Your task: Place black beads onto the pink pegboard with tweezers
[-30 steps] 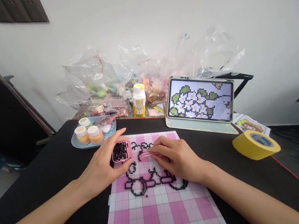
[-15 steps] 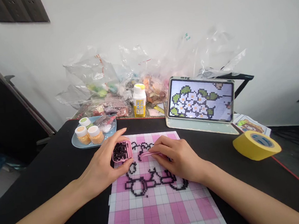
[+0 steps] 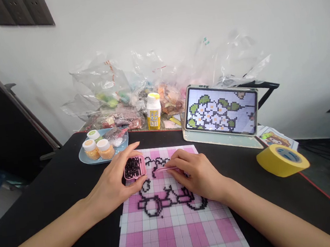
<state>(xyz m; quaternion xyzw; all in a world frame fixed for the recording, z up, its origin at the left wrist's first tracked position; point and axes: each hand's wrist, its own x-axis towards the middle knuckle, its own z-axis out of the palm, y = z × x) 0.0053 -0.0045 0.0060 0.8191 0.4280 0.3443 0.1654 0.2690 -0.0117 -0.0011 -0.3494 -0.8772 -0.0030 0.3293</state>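
Two bare hands work above a pink-and-white pegboard (image 3: 179, 232) on the black tabletop (image 3: 70, 176); clock directions run from the pegboard's middle. At ten o'clock the left hand (image 3: 110, 182) grasps a small pink box (image 3: 142, 166) of black beads (image 3: 132, 167), its thumb at the near edge and fingers around the far side. Whether the box touches the board cannot be told. At one to two o'clock the right hand (image 3: 198, 171) has its grip pinched on pink tweezers (image 3: 161, 170), whose tips point toward nine; whether they hold a bead is too small to tell. A black bead outline (image 3: 161, 205) spreads across the board's upper half, partly hidden by the right hand.

Between ten and eleven o'clock, a blue tray (image 3: 84, 155) carries three white-lidded jars (image 3: 105, 148). A yellow-and-white bottle (image 3: 154, 113) stands near twelve. At one, a tablet (image 3: 221, 109) leans upright, showing a pixel flower pattern. Between two and three lies a roll of yellow tape (image 3: 271, 161).
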